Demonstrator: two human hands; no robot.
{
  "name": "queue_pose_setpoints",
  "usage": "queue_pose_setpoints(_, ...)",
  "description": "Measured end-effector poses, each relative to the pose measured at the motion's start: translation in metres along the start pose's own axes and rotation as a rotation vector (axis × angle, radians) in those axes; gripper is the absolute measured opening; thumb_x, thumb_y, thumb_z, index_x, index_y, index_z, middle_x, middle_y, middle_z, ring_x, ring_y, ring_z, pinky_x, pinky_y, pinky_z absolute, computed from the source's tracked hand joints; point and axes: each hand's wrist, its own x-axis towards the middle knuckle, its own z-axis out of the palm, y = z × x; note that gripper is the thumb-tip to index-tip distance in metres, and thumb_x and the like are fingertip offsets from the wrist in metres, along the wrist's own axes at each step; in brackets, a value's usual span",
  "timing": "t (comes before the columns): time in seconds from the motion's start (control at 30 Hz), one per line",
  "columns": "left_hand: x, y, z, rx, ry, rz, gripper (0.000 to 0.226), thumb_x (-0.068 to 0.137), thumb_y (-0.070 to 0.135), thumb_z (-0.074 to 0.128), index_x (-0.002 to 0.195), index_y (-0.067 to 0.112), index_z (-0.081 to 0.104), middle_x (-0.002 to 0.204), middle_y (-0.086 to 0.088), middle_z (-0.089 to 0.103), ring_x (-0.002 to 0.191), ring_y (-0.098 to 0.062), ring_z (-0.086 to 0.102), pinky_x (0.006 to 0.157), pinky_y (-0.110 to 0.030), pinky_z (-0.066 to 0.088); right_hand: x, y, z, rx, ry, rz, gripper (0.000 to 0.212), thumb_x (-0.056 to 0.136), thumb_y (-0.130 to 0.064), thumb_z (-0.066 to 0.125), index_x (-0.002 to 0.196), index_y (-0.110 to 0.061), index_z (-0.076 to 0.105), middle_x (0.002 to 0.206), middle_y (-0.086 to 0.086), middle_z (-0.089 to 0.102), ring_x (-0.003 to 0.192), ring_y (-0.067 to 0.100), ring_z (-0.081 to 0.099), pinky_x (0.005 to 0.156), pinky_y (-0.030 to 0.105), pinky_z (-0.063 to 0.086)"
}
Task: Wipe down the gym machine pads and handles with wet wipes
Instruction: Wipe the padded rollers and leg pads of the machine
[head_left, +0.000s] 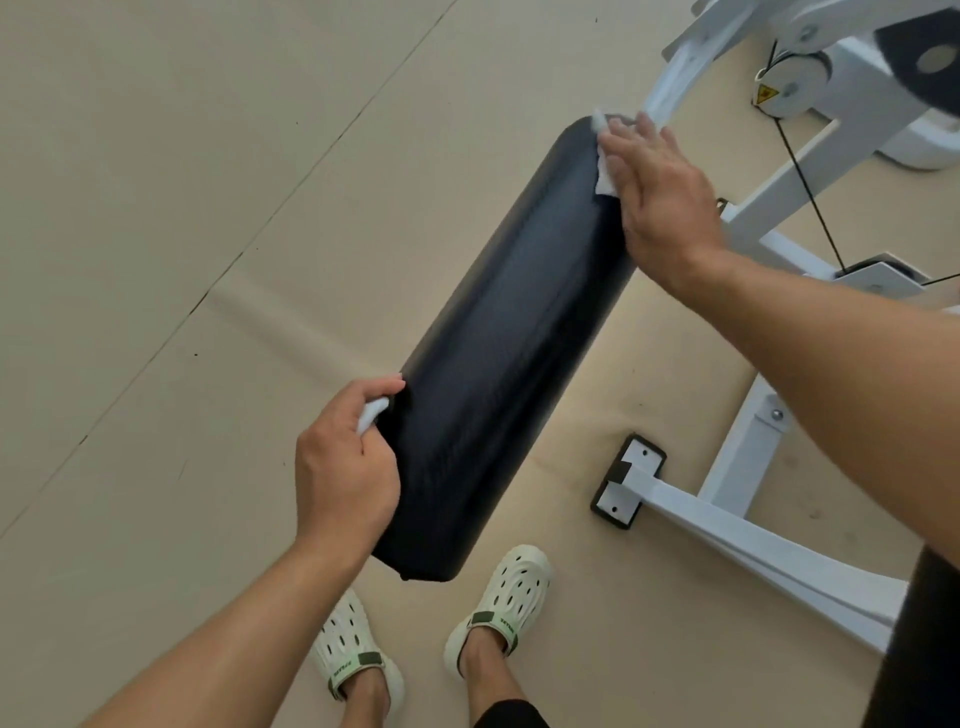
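Meanwhile, a long black vinyl roller pad (498, 353) on a white steel gym machine frame (748, 457) is being wiped over a beige floor (156, 208). A white wet wipe (605, 171) is pressed flat against the pad's far end by the right hand (660, 202), fingers straight. A second bunched white wipe (371, 413) is pinched in the curled left hand (343, 467) at the pad's near side. Even pressure and overlapping lengthwise strokes would likely be needed, the underside and end caps included.
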Motion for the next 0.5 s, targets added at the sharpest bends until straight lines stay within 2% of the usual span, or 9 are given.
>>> queue_pose_setpoints(0.07, 0.019, -0.010, -0.001, -0.025, -0.042, -0.154, 0.050, 0.086, -0.008, 0.042, 0.095, 0.029, 0.073, 0.097, 0.013, 0.072, 0.093, -0.001, 0.065, 0.079, -0.020, 0.051, -0.026, -0.028, 0.014, 0.096, 0.018, -0.093, 0.035, 0.110, -0.024, 0.043, 0.137, -0.017, 0.065, 0.144, 0.010, 0.060, 0.142, 0.025, 0.048, 0.122, 0.038, 0.033)
queue_pose_setpoints(0.13, 0.032, -0.023, -0.005, -0.091, -0.057, -0.334, 0.046, 0.088, -0.008, 0.043, 0.090, 0.026, 0.074, 0.097, 0.007, 0.074, 0.094, -0.011, 0.070, 0.084, -0.031, 0.056, -0.075, -0.069, 0.032, 0.202, 0.005, -0.379, 0.027, 0.105, -0.010, 0.054, 0.125, -0.009, 0.072, 0.124, 0.013, 0.071, 0.126, 0.031, 0.062, 0.108, 0.048, 0.047)
queue_pose_setpoints(0.17, 0.036, -0.029, -0.008, -0.104, -0.045, -0.371, 0.048, 0.087, -0.010, 0.041, 0.088, 0.025, 0.074, 0.097, 0.004, 0.075, 0.095, -0.012, 0.071, 0.088, -0.035, 0.057, -0.107, -0.093, 0.038, 0.265, -0.055, -0.526, 0.026, 0.102, -0.006, 0.060, 0.124, -0.006, 0.073, 0.121, 0.012, 0.072, 0.124, 0.032, 0.064, 0.106, 0.049, 0.048)
queue_pose_setpoints(0.23, 0.035, -0.034, -0.013, -0.088, 0.026, -0.358, 0.050, 0.084, -0.008, 0.037, 0.087, 0.027, 0.073, 0.097, 0.003, 0.075, 0.096, -0.011, 0.070, 0.092, -0.038, 0.056, -0.162, -0.129, 0.046, 0.381, -0.273, -0.785, 0.029, 0.099, -0.005, 0.065, 0.128, -0.002, 0.069, 0.131, 0.015, 0.068, 0.133, 0.032, 0.058, 0.112, 0.048, 0.044)
queue_pose_setpoints(0.3, 0.022, -0.029, -0.017, -0.101, 0.107, -0.306, 0.049, 0.088, -0.007, 0.039, 0.090, 0.028, 0.072, 0.099, 0.004, 0.074, 0.096, -0.008, 0.070, 0.089, -0.031, 0.055, -0.185, -0.136, 0.050, 0.386, -0.418, -0.977, 0.033, 0.102, -0.003, 0.059, 0.134, 0.002, 0.064, 0.143, 0.017, 0.060, 0.142, 0.031, 0.048, 0.118, 0.048, 0.037)
queue_pose_setpoints(0.33, 0.014, -0.026, -0.018, -0.127, 0.128, -0.278, 0.047, 0.090, -0.007, 0.041, 0.093, 0.027, 0.072, 0.099, 0.005, 0.074, 0.097, -0.007, 0.069, 0.088, -0.028, 0.054, -0.179, -0.126, 0.049, 0.359, -0.427, -1.028, 0.035, 0.102, -0.001, 0.056, 0.137, 0.003, 0.061, 0.146, 0.018, 0.057, 0.144, 0.032, 0.045, 0.119, 0.049, 0.035)
queue_pose_setpoints(0.4, -0.003, -0.017, -0.019, -0.147, 0.128, -0.227, 0.045, 0.091, -0.006, 0.043, 0.095, 0.028, 0.073, 0.100, 0.009, 0.073, 0.097, -0.003, 0.068, 0.085, -0.021, 0.052, -0.143, -0.094, 0.044, 0.252, -0.293, -0.941, 0.036, 0.103, -0.001, 0.052, 0.137, 0.001, 0.060, 0.145, 0.018, 0.057, 0.142, 0.032, 0.048, 0.117, 0.051, 0.038)
queue_pose_setpoints(0.5, -0.022, -0.012, -0.011, -0.105, 0.065, -0.172, 0.052, 0.087, -0.010, 0.041, 0.096, 0.030, 0.073, 0.098, 0.019, 0.070, 0.091, 0.008, 0.061, 0.067, -0.002, 0.042, -0.072, -0.033, 0.029, 0.000, 0.031, -0.513, 0.034, 0.109, -0.010, 0.046, 0.139, -0.006, 0.062, 0.142, 0.015, 0.061, 0.138, 0.033, 0.053, 0.119, 0.046, 0.037)
